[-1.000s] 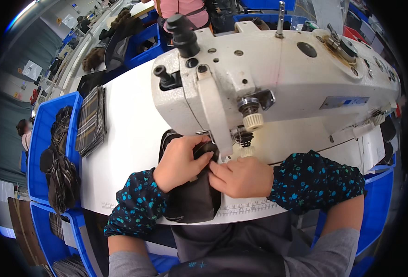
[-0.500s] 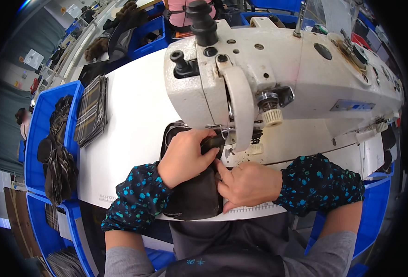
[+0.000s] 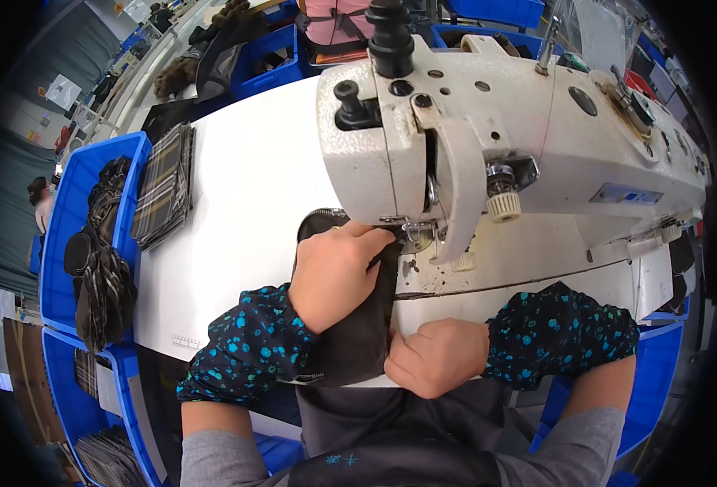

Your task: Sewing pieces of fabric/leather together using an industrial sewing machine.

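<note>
A dark brown zippered piece [image 3: 348,347], perhaps leather, lies on the white table with its right edge beside the sewing machine [image 3: 447,122]. My left hand [image 3: 335,272] lies over its upper part and is closed on it, with the fingertips close to the presser foot [image 3: 413,235]. The curved zipper [image 3: 316,217] shows past the back of that hand. Nearer to me, my right hand [image 3: 438,357] is curled, its fingertips at the right edge of the same piece. The fingertips of both hands are partly hidden.
To the left, a stack of plaid fabric pieces [image 3: 165,191] sits beside a blue bin [image 3: 70,280] of dark fabric. Another blue bin [image 3: 143,414] stands below it. A person in pink [image 3: 335,20] and more bins are beyond the table.
My right hand has drawn back from near the presser foot to the lower right edge of the piece, its fingers curling in. The left fingertips remain near the foot. The view has shifted slightly.
</note>
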`<state>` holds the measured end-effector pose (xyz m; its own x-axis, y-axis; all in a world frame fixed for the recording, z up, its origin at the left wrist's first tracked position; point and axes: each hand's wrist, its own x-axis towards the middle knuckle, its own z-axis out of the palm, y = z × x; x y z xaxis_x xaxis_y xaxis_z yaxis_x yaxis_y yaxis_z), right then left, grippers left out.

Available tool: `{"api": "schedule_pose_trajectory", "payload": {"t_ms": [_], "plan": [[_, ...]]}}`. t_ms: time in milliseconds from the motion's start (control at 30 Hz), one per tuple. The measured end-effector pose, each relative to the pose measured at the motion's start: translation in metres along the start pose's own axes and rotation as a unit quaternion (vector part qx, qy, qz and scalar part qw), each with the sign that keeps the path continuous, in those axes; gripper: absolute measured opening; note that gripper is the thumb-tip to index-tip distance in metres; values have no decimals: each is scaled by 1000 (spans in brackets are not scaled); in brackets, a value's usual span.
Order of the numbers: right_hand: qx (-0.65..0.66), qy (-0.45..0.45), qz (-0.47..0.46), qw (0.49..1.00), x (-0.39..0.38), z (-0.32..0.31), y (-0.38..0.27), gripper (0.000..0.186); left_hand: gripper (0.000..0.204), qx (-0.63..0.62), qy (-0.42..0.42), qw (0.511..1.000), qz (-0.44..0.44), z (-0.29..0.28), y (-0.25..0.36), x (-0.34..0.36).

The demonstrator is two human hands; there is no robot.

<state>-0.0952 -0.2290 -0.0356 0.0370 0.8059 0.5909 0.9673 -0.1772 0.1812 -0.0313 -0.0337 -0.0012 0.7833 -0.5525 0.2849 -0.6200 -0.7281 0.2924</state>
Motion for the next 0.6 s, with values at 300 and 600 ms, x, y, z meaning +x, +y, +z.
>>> {"api": "schedule_pose_trajectory", "payload": {"t_ms": [300, 600], "plan": [[53, 3, 17, 998, 1, -9, -19, 13, 25, 93, -30, 993, 65, 4, 13, -6], [-115, -88, 85, 986, -3, -5, -19, 24, 22, 59, -35, 996, 54, 5, 16, -10]]}}
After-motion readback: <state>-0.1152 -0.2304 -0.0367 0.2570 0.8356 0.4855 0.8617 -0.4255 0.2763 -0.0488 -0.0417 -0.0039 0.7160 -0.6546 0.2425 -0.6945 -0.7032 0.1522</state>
